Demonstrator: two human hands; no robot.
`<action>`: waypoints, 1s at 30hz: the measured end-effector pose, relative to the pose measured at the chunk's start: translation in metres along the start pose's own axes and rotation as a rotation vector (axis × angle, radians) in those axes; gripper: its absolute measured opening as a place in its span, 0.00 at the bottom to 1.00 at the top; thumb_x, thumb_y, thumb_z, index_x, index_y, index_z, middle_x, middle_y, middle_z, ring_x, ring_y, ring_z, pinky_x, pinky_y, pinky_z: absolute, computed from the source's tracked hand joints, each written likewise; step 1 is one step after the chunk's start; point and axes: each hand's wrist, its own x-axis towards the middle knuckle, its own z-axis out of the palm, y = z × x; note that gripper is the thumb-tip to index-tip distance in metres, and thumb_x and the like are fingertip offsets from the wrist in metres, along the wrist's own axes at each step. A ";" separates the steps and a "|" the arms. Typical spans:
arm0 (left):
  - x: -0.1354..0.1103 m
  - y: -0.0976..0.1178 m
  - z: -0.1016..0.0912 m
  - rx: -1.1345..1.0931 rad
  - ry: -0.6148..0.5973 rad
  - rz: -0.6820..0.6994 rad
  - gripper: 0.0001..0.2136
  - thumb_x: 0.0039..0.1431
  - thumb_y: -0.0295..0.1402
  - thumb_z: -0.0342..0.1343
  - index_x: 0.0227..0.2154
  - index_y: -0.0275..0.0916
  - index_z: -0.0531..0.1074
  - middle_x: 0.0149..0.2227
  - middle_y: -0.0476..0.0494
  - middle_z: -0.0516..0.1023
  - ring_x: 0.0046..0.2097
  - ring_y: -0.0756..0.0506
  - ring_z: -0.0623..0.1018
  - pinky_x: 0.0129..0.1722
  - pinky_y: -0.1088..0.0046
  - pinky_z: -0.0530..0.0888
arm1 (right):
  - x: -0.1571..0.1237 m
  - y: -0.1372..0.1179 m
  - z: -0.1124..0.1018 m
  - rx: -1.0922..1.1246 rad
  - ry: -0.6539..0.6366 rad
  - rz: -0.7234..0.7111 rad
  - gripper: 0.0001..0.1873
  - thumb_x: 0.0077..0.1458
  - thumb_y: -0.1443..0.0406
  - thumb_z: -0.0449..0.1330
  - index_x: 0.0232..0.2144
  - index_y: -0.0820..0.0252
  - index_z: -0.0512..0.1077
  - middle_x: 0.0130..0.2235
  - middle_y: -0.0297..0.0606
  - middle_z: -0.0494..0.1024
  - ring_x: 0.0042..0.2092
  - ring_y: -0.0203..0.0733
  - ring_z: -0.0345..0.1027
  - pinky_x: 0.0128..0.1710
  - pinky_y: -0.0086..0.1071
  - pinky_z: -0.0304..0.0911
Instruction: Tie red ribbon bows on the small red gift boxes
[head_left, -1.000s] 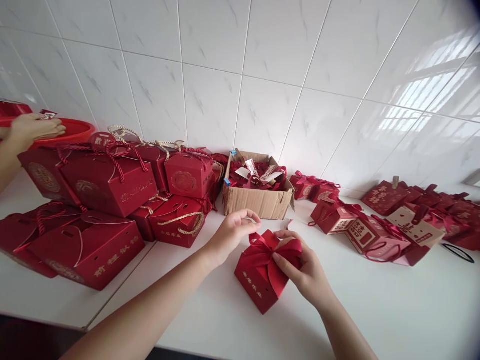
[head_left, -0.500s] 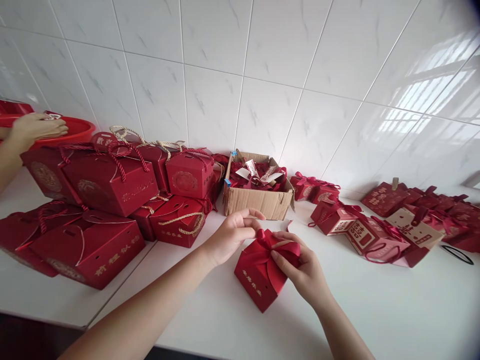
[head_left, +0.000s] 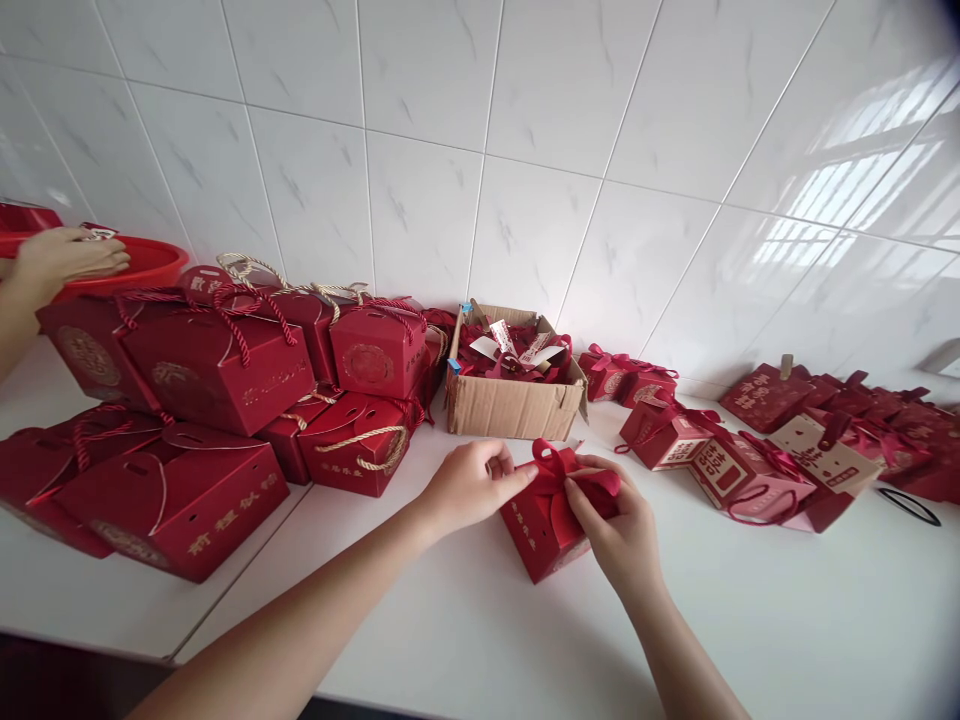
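Note:
A small red gift box with gold lettering on its side stands on the white table in front of me, turned at an angle. On its top is a red ribbon tied in a bow with a raised loop. My left hand is at the box's left top edge, fingers curled and thumb stretched to the ribbon; its grip is partly hidden. From the right, my right hand pinches the bow's right loop between thumb and fingers.
An open cardboard box of red ribbons and tags stands at the wall. Stacked red gift boxes with rope handles fill the left. More small boxes and a black ring lie right. Another person's hand is by a red basin.
The gift box has turned and shifted slightly right. My left hand has come lower, its fingers curling in with the thumb at the ribbon. My right hand stays on the bow.

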 end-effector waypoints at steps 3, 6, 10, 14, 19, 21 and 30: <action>-0.001 -0.002 0.002 0.009 -0.066 -0.040 0.18 0.49 0.49 0.56 0.20 0.37 0.67 0.22 0.50 0.69 0.26 0.49 0.68 0.25 0.74 0.61 | 0.000 -0.001 0.000 -0.021 0.009 -0.011 0.09 0.51 0.58 0.61 0.29 0.57 0.74 0.45 0.43 0.74 0.46 0.48 0.69 0.43 0.39 0.66; -0.001 0.000 0.001 -0.044 -0.119 -0.077 0.19 0.49 0.49 0.55 0.18 0.37 0.67 0.19 0.51 0.67 0.25 0.49 0.66 0.23 0.75 0.59 | 0.000 -0.001 0.001 -0.022 0.009 -0.006 0.09 0.51 0.57 0.61 0.28 0.57 0.75 0.44 0.43 0.74 0.46 0.48 0.69 0.42 0.38 0.67; -0.003 0.007 -0.002 -0.107 -0.156 -0.120 0.16 0.48 0.46 0.56 0.19 0.36 0.68 0.21 0.51 0.69 0.26 0.49 0.67 0.26 0.75 0.60 | 0.001 0.000 0.002 -0.001 0.008 -0.005 0.11 0.51 0.56 0.61 0.28 0.57 0.75 0.44 0.43 0.74 0.45 0.48 0.69 0.41 0.38 0.67; -0.004 0.014 -0.005 -0.112 -0.167 -0.162 0.14 0.45 0.40 0.56 0.15 0.37 0.62 0.18 0.54 0.62 0.24 0.52 0.62 0.25 0.75 0.56 | 0.001 0.001 0.002 0.005 0.001 -0.003 0.11 0.51 0.56 0.61 0.27 0.58 0.75 0.44 0.44 0.74 0.44 0.48 0.69 0.40 0.37 0.67; -0.003 0.012 -0.007 -0.073 -0.204 -0.148 0.10 0.43 0.34 0.52 0.14 0.38 0.57 0.17 0.55 0.56 0.23 0.53 0.57 0.23 0.75 0.53 | 0.002 0.001 0.002 0.011 -0.003 0.015 0.12 0.51 0.56 0.61 0.26 0.58 0.75 0.43 0.44 0.74 0.44 0.48 0.69 0.39 0.37 0.68; -0.002 0.007 -0.009 -0.069 -0.239 -0.111 0.11 0.42 0.32 0.51 0.14 0.38 0.55 0.18 0.54 0.55 0.23 0.53 0.56 0.22 0.74 0.51 | 0.002 0.000 0.002 0.015 -0.008 0.028 0.13 0.51 0.55 0.61 0.26 0.58 0.75 0.43 0.44 0.73 0.44 0.49 0.69 0.39 0.37 0.68; -0.001 0.004 -0.022 -0.051 -0.097 -0.007 0.09 0.40 0.29 0.56 0.27 0.41 0.63 0.30 0.53 0.67 0.35 0.48 0.68 0.33 0.74 0.63 | 0.001 -0.003 0.002 0.107 -0.129 0.053 0.13 0.52 0.55 0.61 0.28 0.58 0.76 0.44 0.44 0.72 0.46 0.49 0.68 0.41 0.36 0.68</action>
